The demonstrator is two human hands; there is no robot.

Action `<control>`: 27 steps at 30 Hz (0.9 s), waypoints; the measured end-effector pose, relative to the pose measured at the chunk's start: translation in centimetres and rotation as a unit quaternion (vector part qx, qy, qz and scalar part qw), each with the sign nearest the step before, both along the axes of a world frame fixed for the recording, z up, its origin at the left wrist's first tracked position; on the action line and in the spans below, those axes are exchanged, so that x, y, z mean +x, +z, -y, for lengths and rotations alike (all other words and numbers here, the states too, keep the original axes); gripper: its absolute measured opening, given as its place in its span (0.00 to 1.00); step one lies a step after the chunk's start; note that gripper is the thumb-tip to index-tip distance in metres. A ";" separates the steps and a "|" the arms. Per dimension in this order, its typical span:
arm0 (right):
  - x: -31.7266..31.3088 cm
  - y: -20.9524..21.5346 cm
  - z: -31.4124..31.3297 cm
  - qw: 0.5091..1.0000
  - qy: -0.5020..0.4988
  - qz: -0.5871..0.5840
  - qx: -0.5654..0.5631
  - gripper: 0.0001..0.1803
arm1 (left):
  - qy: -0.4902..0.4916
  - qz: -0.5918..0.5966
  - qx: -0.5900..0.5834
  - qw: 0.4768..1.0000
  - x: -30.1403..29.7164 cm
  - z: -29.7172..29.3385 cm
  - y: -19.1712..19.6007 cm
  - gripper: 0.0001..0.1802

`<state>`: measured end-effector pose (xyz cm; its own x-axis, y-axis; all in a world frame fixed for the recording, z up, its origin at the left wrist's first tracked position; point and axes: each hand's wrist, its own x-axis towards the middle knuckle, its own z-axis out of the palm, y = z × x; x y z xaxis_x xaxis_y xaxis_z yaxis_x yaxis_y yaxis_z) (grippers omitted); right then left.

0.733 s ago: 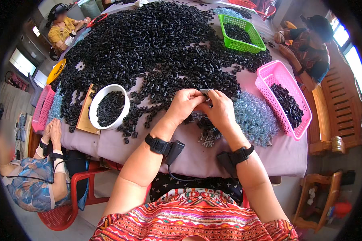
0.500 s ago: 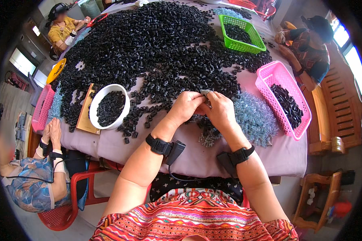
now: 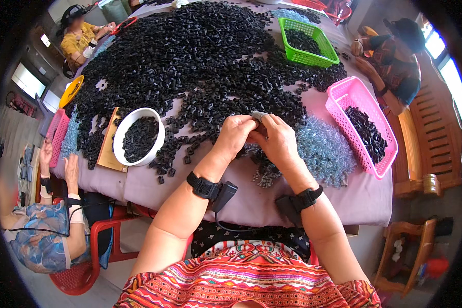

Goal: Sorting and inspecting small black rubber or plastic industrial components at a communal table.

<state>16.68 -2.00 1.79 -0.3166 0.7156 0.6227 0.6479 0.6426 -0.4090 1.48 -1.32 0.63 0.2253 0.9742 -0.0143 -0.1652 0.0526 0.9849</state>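
My left hand and my right hand meet over the near edge of the table, fingers pinched together. What lies between the fingertips is too small and hidden to name. A greyish wrap or piece shows at the fingertips of my right hand; I cannot tell which. Just beyond both hands spreads a big heap of small black plastic pieces. Close by my right hand lies a pile of small clear bluish springs or coil-like parts.
A pink basket with black pieces stands at right, a green basket farther back. To the left are a white bowl of black pieces and a tan board. Other people sit around the table, one near at left.
My hands have shifted very slightly, still pinched together. The person at left has drawn their clasped hands apart and raised them.
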 end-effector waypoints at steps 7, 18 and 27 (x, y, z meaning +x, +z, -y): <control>0.2 -0.2 0.1 0.999 -0.013 0.025 -0.044 0.22 | -0.005 -0.009 0.049 0.999 0.3 0.2 -0.1 0.12; 0.7 -0.6 -0.2 0.998 0.007 0.050 -0.042 0.14 | -0.076 -0.085 0.018 0.993 -0.5 -0.6 -0.4 0.16; 3.4 1.3 -1.6 0.917 -0.050 -0.357 -0.169 0.18 | 0.144 -0.310 0.165 0.925 -2.5 -1.0 1.0 0.17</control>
<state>20.11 -0.41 3.14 0.1641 0.9091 0.3829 0.1858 0.3527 -0.9171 -1.00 -0.34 1.64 0.0035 0.9667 0.2559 0.4771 -0.2265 0.8492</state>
